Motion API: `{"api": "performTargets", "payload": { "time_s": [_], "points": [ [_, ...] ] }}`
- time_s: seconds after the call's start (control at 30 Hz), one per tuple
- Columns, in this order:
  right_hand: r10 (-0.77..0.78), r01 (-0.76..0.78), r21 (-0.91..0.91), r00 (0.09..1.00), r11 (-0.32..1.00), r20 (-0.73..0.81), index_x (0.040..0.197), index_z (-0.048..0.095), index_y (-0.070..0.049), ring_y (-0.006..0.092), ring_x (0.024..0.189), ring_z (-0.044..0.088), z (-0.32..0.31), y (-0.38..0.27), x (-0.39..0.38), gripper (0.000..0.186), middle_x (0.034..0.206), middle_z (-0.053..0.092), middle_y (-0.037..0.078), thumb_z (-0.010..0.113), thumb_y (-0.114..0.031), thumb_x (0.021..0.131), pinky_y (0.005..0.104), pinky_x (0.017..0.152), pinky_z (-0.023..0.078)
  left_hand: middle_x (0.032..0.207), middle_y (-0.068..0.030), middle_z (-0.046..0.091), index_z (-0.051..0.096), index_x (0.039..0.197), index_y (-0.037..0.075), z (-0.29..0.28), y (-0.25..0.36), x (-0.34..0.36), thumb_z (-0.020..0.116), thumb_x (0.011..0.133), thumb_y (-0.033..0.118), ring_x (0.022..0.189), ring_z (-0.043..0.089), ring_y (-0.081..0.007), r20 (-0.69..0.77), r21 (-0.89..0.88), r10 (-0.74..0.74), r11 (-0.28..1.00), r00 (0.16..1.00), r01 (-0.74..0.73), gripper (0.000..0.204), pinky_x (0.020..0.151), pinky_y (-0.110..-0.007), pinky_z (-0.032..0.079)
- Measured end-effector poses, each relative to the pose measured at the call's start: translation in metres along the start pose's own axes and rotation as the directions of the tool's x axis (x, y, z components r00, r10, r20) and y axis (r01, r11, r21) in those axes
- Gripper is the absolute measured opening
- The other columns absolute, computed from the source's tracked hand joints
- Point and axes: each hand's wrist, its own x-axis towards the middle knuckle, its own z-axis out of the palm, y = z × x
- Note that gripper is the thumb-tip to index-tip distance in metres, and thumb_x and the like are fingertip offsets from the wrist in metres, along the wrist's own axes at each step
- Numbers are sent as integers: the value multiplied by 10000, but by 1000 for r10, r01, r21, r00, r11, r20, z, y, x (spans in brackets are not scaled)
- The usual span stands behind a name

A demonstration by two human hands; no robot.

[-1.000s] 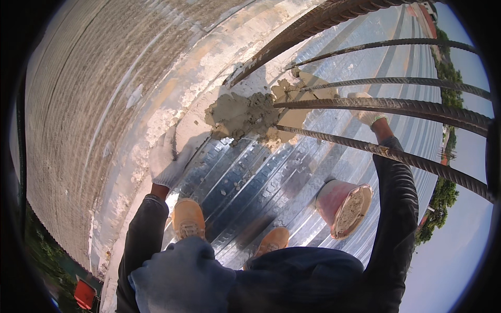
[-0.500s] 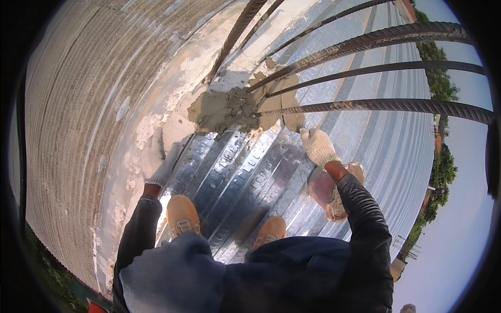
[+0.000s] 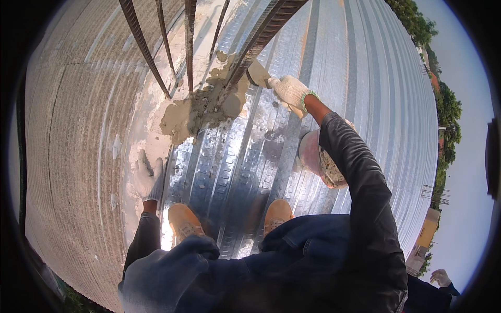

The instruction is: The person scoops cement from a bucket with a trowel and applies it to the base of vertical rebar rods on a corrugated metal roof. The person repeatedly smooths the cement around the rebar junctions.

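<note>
My right hand (image 3: 290,89), in a white knitted glove, grips a trowel (image 3: 258,74). The trowel's flat, mortar-coloured blade lies at the right edge of a wet grey mortar patch (image 3: 180,119), close behind a thick ribbed steel bar (image 3: 250,55). My left hand (image 3: 148,181), gloved too, rests on the pale concrete ledge (image 3: 156,138) with its fingers apart. A dark narrow streak shows between those fingers, and I cannot make out what it is. The mortar spreads around the feet of several upright bars, over the ledge and the ribbed metal decking (image 3: 229,172).
A pinkish bucket (image 3: 310,151) with mortar inside stands on the decking, partly behind my right forearm. Several thinner bars (image 3: 189,47) rise at the upper left. Corrugated grey sheeting (image 3: 73,156) lies left of the ledge. Another person's gloved hand (image 3: 441,277) shows at the lower right.
The view has turned, so the bars stand further left. My right hand has reached forward, and the trowel blade now shows beside the thick bar. My left hand stays at the ledge.
</note>
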Motion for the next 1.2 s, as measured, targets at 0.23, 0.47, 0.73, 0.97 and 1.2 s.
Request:
{"api": "performTargets", "payload": {
  "time_s": [0.23, 0.47, 0.73, 0.97, 1.2],
  "points": [
    [61, -52, -152, 997, 987, 57, 1159, 829, 98, 558, 1141, 792, 68, -1, -32, 631, 1099, 808, 380, 535, -461, 1165, 617, 997, 618, 1463, -296, 744, 584, 1700, 42, -8, 20, -1, 799, 1039, 488, 1302, 741, -480, 98, 50, -96, 995, 990, 91, 826, 1117, -552, 569],
    [-187, 189, -122, 982, 974, 27, 1028, 815, 81, 575, 1015, 780, 114, 16, -73, 576, 986, 776, 372, 539, -402, 1177, 616, 905, 630, 1483, -294, 743, 577, 1710, 49, 1, 11, -2, 794, 1048, 499, 1344, 731, -476, 8, 71, 14, 997, 1000, -15, 829, 1136, -549, 565],
    [-166, 176, -149, 983, 973, 80, 1061, 836, 37, 524, 1025, 811, 126, 5, -131, 575, 1018, 819, 314, 509, -418, 1189, 613, 952, 639, 1493, -296, 739, 590, 1702, 66, 7, -7, 2, 791, 1045, 520, 1359, 719, -490, -23, 55, 56, 997, 998, -55, 823, 1137, -558, 566],
    [-69, 67, -368, 998, 927, 9, 1121, 870, -24, 471, 1019, 848, 91, 14, -105, 522, 1068, 861, 252, 510, -395, 1193, 602, 894, 668, 1512, -301, 725, 555, 1727, 80, 3, 3, 0, 784, 1045, 533, 1364, 716, -498, 32, 93, -9, 996, 999, 6, 851, 1136, -568, 568],
    [-33, -9, -322, 992, 947, -123, 1165, 874, -25, 475, 1062, 841, 74, 16, -52, 536, 1149, 859, 258, 500, -410, 1186, 613, 936, 662, 1472, -283, 740, 572, 1714, 73, 1, 11, -2, 799, 1037, 523, 1314, 734, -480, 35, 55, -22, 998, 999, 20, 844, 1121, -561, 570]
  ]
}}
